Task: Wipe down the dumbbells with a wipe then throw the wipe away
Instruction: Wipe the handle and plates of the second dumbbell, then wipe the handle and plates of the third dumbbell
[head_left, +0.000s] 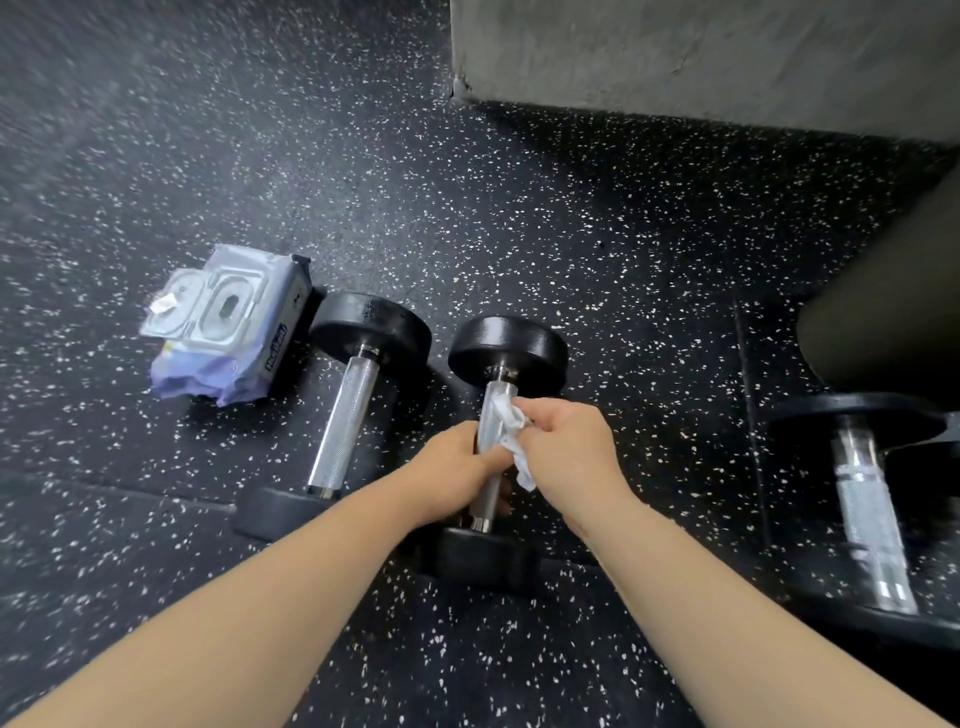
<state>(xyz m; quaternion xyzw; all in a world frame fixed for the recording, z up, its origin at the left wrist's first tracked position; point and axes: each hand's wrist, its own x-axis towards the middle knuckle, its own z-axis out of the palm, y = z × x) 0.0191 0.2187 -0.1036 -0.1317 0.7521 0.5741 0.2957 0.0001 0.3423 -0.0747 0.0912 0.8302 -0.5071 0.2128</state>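
Two black dumbbells with knurled steel handles lie side by side on the speckled rubber floor. My left hand (457, 473) grips the handle of the middle dumbbell (506, 348). My right hand (566, 452) presses a crumpled white wipe (511, 431) against the upper part of that handle. The left dumbbell (345, 415) lies untouched beside it. A third dumbbell (867, 519) lies at the right edge, partly cut off.
A pale purple pack of wipes (228, 327) with its lid flipped open sits left of the dumbbells. A grey concrete block (701, 57) stands at the back. A dark rounded object (893, 312) fills the right side.
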